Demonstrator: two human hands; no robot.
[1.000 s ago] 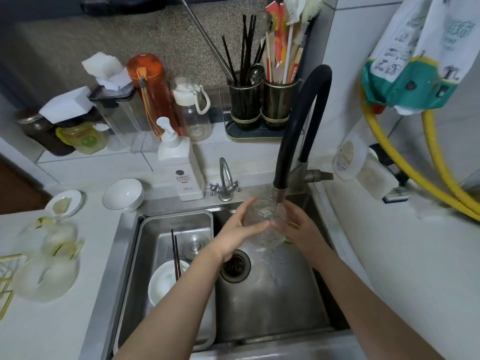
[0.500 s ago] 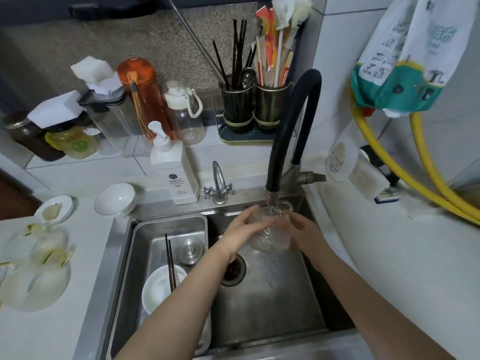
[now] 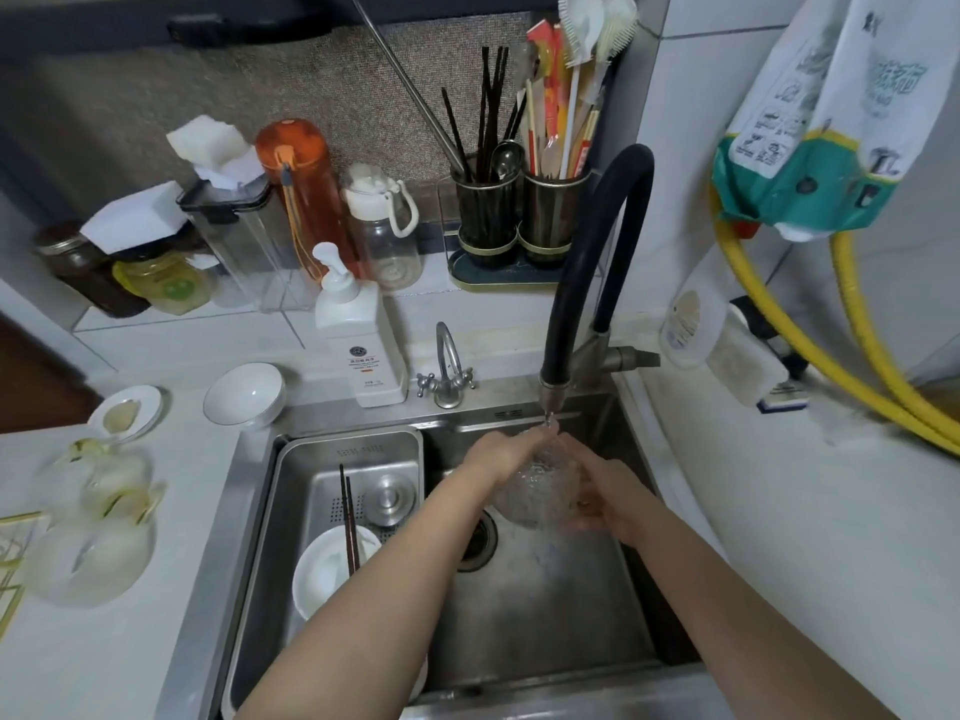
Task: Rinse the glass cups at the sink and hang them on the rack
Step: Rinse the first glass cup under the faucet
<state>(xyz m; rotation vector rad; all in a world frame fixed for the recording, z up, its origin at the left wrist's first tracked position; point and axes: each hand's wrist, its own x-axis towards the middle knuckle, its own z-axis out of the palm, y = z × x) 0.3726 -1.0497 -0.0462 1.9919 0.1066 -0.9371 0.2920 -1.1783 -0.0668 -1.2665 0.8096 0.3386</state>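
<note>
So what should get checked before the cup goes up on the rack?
1. Both hands hold the clear glass cup: ok, left hand and right hand grip it.
2. Cup sits under the black curved faucet: ok, water runs onto it.
3. Cup fully rinsed: cannot tell.
4. Cup emptied of water: cannot tell.
5. Gold wire rack has a free spot: cannot tell, only its edge shows.
6. Way left over the steel sink: ok, only low dishes.

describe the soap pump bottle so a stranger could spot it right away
Start at the steel sink; behind its left half, by the small chrome tap, stands the soap bottle. It is the only white pump-topped bottle there.
</note>
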